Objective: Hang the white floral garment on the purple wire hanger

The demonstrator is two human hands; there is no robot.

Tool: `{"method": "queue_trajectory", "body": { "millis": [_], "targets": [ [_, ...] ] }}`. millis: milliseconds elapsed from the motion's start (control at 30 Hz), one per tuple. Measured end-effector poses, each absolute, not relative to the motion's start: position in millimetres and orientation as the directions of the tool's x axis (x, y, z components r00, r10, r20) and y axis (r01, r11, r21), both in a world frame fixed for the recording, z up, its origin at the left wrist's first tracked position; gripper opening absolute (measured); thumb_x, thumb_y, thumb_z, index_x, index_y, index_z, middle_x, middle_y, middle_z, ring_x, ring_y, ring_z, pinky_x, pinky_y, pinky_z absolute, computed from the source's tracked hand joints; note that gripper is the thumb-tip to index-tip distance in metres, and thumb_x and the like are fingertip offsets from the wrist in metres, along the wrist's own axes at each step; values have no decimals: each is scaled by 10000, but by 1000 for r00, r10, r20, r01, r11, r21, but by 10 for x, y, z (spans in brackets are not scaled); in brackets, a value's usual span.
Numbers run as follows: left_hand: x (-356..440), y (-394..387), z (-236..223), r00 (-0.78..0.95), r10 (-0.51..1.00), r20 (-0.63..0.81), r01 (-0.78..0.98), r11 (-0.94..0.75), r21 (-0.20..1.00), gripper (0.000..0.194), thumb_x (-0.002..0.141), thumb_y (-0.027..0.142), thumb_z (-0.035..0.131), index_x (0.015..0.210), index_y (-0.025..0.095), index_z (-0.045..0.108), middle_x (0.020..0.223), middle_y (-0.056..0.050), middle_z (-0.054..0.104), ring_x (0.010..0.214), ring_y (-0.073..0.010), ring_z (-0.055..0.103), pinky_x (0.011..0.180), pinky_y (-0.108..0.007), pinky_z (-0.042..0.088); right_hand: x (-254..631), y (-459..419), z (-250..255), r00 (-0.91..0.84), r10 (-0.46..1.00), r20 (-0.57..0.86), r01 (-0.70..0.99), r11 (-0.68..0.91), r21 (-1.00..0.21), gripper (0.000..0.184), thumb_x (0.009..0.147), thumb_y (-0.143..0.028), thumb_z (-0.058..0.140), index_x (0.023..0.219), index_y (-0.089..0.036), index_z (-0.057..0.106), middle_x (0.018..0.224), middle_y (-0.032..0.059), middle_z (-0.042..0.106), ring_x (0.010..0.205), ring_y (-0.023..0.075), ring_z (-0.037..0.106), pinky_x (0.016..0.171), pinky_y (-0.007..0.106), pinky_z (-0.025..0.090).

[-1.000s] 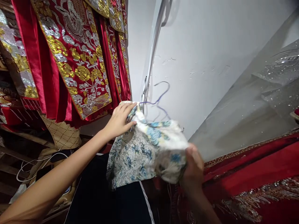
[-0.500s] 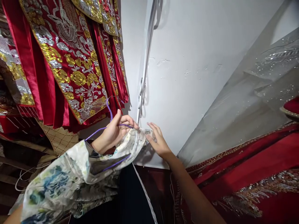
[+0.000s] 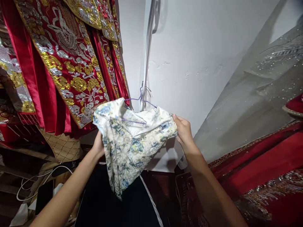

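Fingers (image 3: 179, 119) of the right hand (image 3: 186, 130) pinch the edge of the floral top (image 3: 139, 145) at one shoulder. The left hand (image 3: 99, 143) is under the other shoulder; its fingers are behind the cloth, so we cannot tell whether they grip.

Head view: half a second ago we saw the top draped over the left forearm, with the purple hanger (image 3: 141, 98) by the left hand. Now the top is spread between both hands, neckline up. The hanger sits within the neckline, its hook standing above the collar, in front of the upright bar (image 3: 147, 47); we cannot tell whether the two touch.

Surface and room: the top is held in the air, its lower end over dark clothing (image 3: 106, 195). We note a white wall (image 3: 201, 41) behind, red embroidered garments (image 3: 68, 66) hanging at left, and sheer sparkling fabric (image 3: 248, 104) at right above red beaded cloth (image 3: 258, 164). At lower left we record a looped white cable (image 3: 20, 192) near wooden slats (image 3: 11, 175).
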State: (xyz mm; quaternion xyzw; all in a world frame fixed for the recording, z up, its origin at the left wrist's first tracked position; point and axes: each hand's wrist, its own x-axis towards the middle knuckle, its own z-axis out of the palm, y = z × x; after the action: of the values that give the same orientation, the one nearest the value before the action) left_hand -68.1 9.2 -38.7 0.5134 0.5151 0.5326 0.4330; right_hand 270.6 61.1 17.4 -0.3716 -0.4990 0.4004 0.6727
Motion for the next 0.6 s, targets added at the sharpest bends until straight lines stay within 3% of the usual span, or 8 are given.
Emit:
{"method": "queue_trajectory", "body": {
  "millis": [100,167,233,400,467,500,533,600],
  "targets": [
    [-616,-101,-866,-168,985,-40,-270,-7,963,817,786,846,386,1275,243,638,1115,-119,746,1287,-352,563,1064,-529,460,2774,438,-108,268,892,365,-143,411,-900,422,788,-535,727,958,-149,717,855,87,737,773,235,678,691,341,513],
    [-488,-228,-1188,-175,982,-78,-295,23,955,727,681,717,697,1236,248,659,1200,-106,723,1348,-338,511,1129,-482,406,2758,304,-300,321,865,385,-99,435,-895,415,813,-551,694,934,-155,700,843,81,729,762,227,675,680,332,508],
    [-344,-341,-1469,-150,985,-85,-270,42,962,661,605,493,862,1184,227,687,1223,-107,716,1354,-333,507,1160,-441,374,2721,178,-461,352,843,407,-47,451,-891,415,857,-575,622,913,-167,673,811,66,715,731,217,664,653,317,498],
    [-156,-545,-1881,-241,948,-210,-446,84,891,488,726,378,809,1178,247,682,1139,-79,750,1266,-302,598,1128,-439,430,2534,-173,-909,667,624,407,179,396,-901,366,881,-551,570,1006,-209,611,937,62,676,874,229,633,686,295,481],
    [-144,-602,-1919,-264,931,-253,-487,98,868,444,749,364,786,1168,259,681,1144,-73,748,1245,-303,614,1109,-450,454,2319,-298,-1149,752,586,302,122,326,-938,392,848,-575,590,1043,-237,559,976,64,650,918,228,608,679,292,474],
    [-139,-625,-1915,-261,928,-267,-494,109,863,437,750,356,782,1165,264,680,1144,-71,747,1237,-306,620,1099,-456,465,2169,-339,-1268,689,695,207,15,271,-962,398,856,-623,535,987,-248,538,895,51,637,831,216,601,621,285,455],
    [-132,-646,-1898,-254,928,-274,-495,119,861,445,746,351,781,1171,270,677,1139,-69,748,1228,-309,625,1087,-464,477,1999,-360,-1375,473,875,101,-95,165,-982,459,854,-701,450,927,-253,518,825,46,620,748,211,585,566,287,430],
    [-107,-678,-1844,-228,932,-280,-493,137,859,495,734,358,784,1205,273,658,1121,-70,754,1200,-322,642,1048,-481,507,1638,-354,-1530,177,984,21,-146,47,-988,573,817,-793,388,795,-237,524,660,43,586,550,192,526,452,288,357]
  ]
}}
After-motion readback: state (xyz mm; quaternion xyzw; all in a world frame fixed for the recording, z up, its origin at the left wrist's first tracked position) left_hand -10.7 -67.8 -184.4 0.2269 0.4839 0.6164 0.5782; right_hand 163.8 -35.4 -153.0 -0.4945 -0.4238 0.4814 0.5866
